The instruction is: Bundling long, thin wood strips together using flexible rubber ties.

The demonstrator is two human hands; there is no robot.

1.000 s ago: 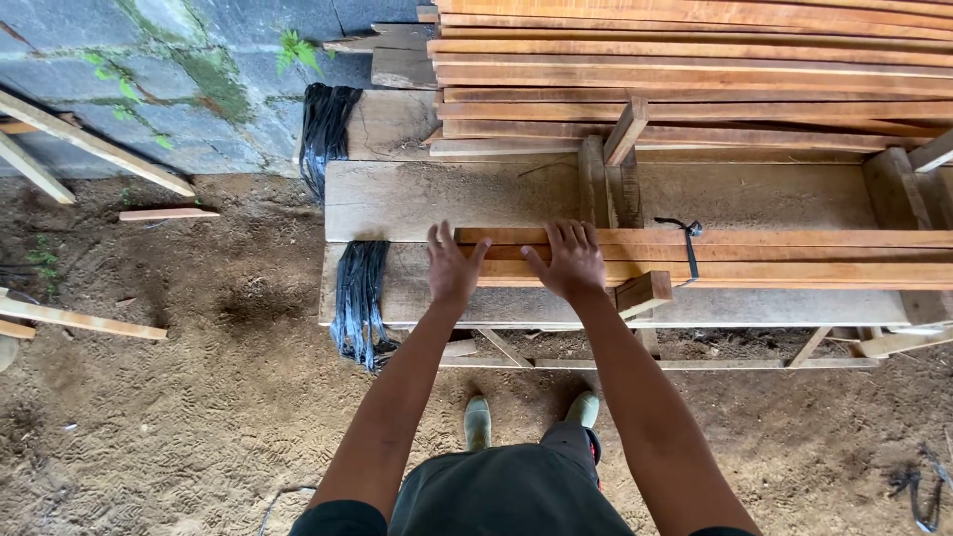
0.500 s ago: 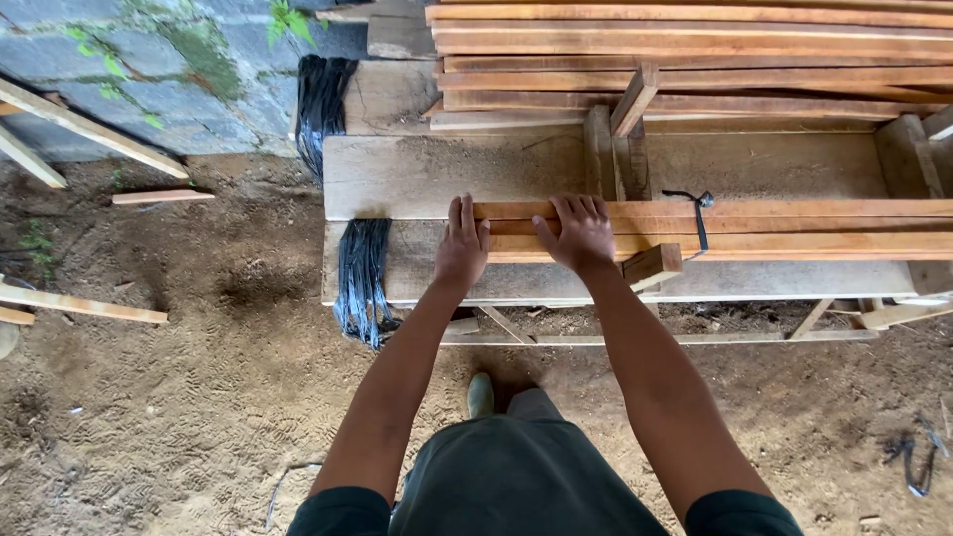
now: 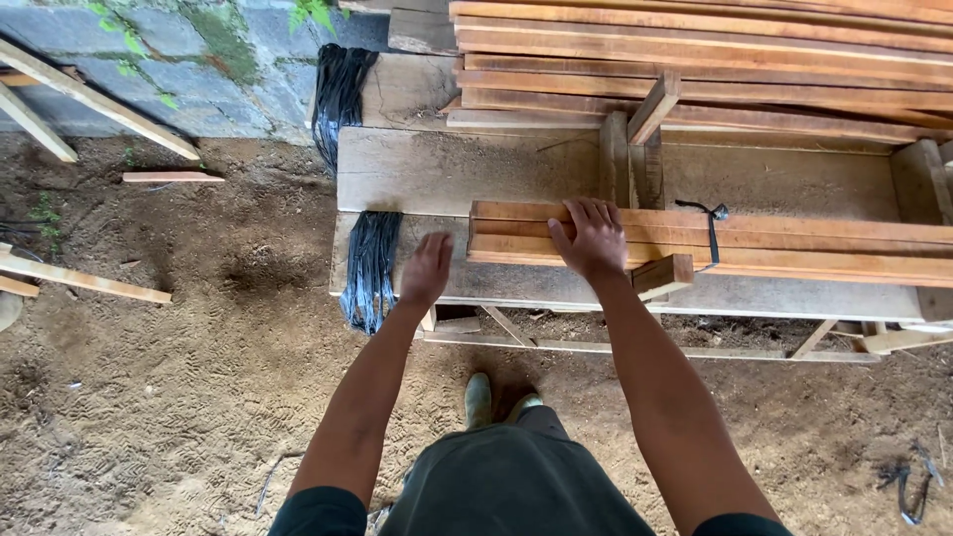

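Note:
A small stack of long orange-brown wooden slats [image 3: 794,243] lies along a wide grey plank bench [image 3: 437,174]. My right hand [image 3: 593,238] rests flat on top of the slats near their left end, fingers spread. My left hand [image 3: 427,270] hovers over the bench just left of the slat ends, fingers together and pointing away, holding nothing. A bundle of black straps [image 3: 371,268] hangs over the bench edge to the left of that hand. A short wood block [image 3: 663,275] sits against the slats beside my right wrist.
A taller pile of slats [image 3: 695,60] fills the back right. A second black strap bundle [image 3: 340,89] hangs further back. Loose sticks [image 3: 84,281] lie on the dirt floor at left, by a stone wall [image 3: 149,60]. A black strap [image 3: 711,233] wraps the slats.
My left hand has come off the slat ends and moved left and nearer to me. My right hand stays pressed on the slats. The view has shifted slightly.

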